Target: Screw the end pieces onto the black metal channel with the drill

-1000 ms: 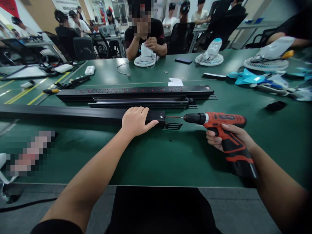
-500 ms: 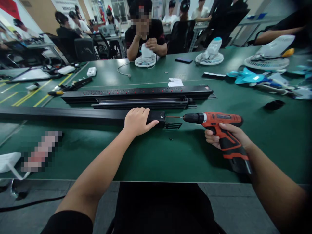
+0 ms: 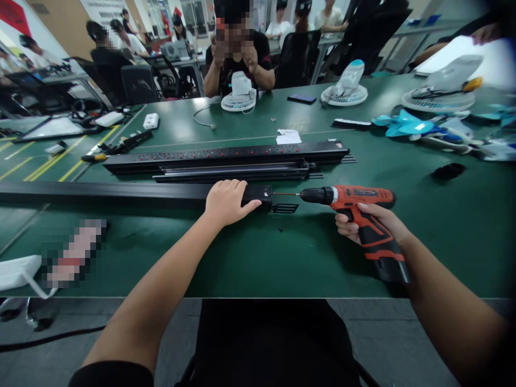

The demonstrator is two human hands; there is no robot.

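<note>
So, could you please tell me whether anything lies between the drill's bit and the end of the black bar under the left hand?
Nothing visible does. The right hand holds the red drill level, its bit running straight to the end of the black bar, which the left hand presses down.

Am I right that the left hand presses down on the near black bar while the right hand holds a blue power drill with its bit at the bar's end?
Not quite: the power drill is red and black, not blue, as the head view shows. The rest holds: the left hand presses on the near black bar, and the right hand holds the drill with its bit at the bar's end.
</note>
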